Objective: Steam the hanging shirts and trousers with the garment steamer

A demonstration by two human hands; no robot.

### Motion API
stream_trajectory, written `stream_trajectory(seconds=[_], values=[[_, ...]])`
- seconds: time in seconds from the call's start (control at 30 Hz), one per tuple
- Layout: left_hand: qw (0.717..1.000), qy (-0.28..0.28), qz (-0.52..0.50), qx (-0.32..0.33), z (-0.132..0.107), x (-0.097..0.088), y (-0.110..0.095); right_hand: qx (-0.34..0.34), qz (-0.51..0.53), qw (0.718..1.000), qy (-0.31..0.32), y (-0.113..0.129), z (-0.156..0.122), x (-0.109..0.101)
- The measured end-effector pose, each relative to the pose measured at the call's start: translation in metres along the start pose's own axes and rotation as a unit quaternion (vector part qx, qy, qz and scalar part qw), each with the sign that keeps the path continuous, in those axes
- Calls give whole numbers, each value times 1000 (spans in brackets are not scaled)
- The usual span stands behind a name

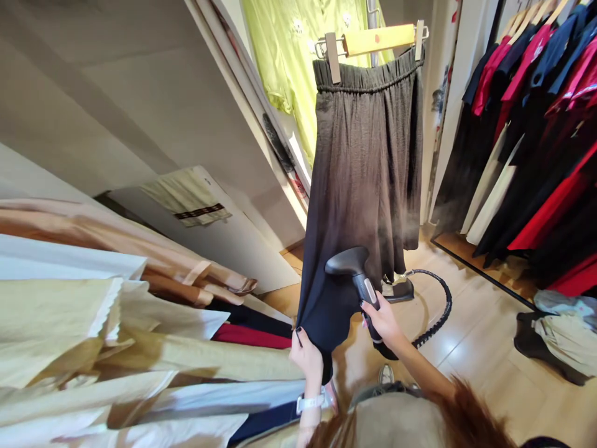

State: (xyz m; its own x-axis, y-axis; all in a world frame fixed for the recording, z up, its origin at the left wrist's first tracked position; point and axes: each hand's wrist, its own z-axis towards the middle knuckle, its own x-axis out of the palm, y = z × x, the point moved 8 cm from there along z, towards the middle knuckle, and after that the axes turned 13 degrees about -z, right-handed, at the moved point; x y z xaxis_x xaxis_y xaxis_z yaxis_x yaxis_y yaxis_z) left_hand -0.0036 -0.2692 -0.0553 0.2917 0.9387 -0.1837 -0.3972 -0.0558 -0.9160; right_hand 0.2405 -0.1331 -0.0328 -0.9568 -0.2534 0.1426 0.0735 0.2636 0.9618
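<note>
A long dark skirt (368,143) with an elastic waistband hangs by two clips from a hanger (380,40) with a yellow middle. My left hand (306,356) pinches the skirt's lower left edge and pulls it toward me. Wrapped round the handle of a black garment steamer (349,264), my right hand (382,317) keeps the steamer head against or very close to the lower part of the skirt; exact contact cannot be told. Faint steam shows near the cloth. From the handle's lower end a black ribbed hose (445,311) curves out to the right.
Garments (153,336) in cream, white and tan fill the left side. Behind the skirt hangs a yellow-green garment (280,62). Red, black and navy clothes (527,124) hang on a rack at right. The steamer base (398,289) and a dark bundle (545,348) are on the wooden floor (466,354).
</note>
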Motion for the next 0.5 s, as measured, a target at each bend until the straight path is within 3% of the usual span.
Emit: stream_trajectory(seconds=[0.37,0.5], values=[[999,10,23,-32,-1,-2,11,27,-6,997,70,-16,8,37],[999,40,18,-32,-8,-1,12,30,4,995,99,-13,6,50]])
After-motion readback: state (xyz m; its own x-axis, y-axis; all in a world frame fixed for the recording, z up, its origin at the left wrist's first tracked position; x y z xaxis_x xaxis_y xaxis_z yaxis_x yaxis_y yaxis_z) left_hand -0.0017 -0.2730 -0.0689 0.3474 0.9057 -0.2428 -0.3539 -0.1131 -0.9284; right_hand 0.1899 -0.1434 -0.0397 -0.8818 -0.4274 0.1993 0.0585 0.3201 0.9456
